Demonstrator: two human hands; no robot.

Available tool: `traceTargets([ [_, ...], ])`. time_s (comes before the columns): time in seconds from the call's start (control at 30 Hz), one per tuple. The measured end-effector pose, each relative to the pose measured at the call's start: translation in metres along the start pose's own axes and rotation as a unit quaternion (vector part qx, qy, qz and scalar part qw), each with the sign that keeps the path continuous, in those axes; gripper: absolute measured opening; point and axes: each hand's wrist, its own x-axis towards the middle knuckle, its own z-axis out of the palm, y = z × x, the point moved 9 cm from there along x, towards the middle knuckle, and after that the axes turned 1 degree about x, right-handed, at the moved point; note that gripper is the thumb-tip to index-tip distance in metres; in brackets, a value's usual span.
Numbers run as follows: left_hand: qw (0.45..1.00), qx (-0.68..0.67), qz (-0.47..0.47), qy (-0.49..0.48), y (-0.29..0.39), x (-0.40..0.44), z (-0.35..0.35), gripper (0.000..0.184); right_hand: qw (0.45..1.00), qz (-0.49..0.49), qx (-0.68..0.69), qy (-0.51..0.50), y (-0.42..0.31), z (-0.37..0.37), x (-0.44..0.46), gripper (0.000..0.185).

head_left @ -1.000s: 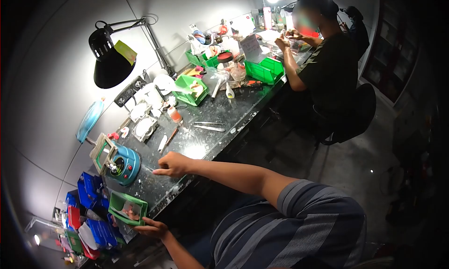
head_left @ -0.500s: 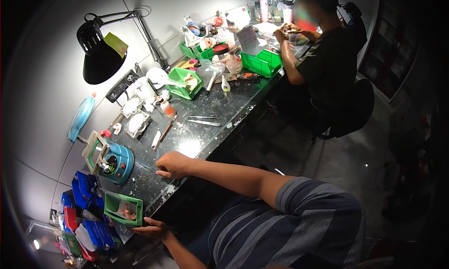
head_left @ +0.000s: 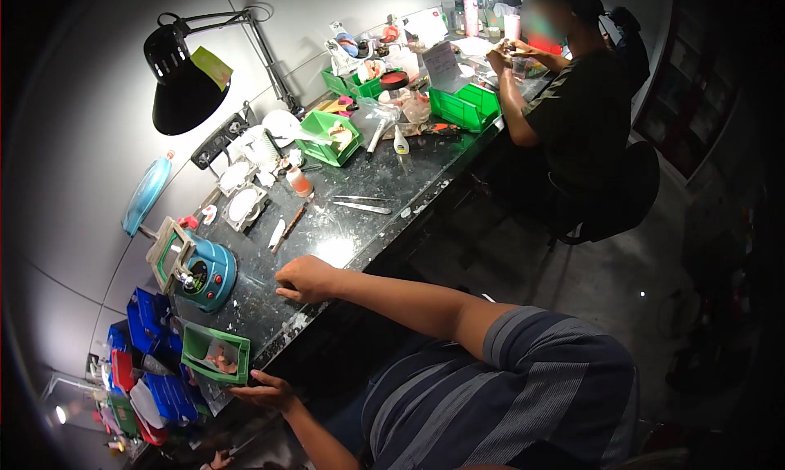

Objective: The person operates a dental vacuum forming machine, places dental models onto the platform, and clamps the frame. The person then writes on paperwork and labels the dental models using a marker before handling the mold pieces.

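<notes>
At the lower left, a green plastic bin [head_left: 239,376] holds several pinkish pieces [head_left: 219,360] and a clear or pale sheet. My left hand [head_left: 266,391] grips the bin's near corner, thumb at the side and fingers underneath. Farther up, my right hand [head_left: 306,279] lies on the dark workbench [head_left: 270,331] near its front edge. Its fingers are curled into a loose fist, and nothing shows in them. Left of that hand stands a blue machine [head_left: 214,274] with red buttons and a framed top.
Blue bins [head_left: 151,315] are piled at the left. Tweezers [head_left: 362,207], a bottle of orange liquid [head_left: 299,181], white casts [head_left: 244,206] and another green bin [head_left: 331,139] occupy the bench. A black lamp [head_left: 188,94] overhangs it. A co-worker [head_left: 585,102] sits at the far end.
The whole view has shifted slightly, with the bench things appearing a little farther right. Both my hands keep nearly the same pose. Part of another person's hand now shows at the bottom edge.
</notes>
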Motion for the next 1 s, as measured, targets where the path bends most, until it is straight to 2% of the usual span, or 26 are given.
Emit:
traceTargets([
  [0.4,0.999,-0.027,-0.015,-0.011,0.015,0.008,-0.009,0.074,1.000,0.011,-0.007,-0.004,0.002,0.002,0.001,0.029],
  [0.47,1.000,-0.017,0.000,-0.005,0.001,0.000,-0.002,0.074,1.000,0.003,-0.006,0.011,0.003,0.002,0.001,0.029],
  [1.0,0.999,-0.040,-0.006,-0.026,0.016,0.011,-0.011,0.074,0.999,0.035,-0.015,-0.020,0.003,-0.001,0.000,0.030],
])
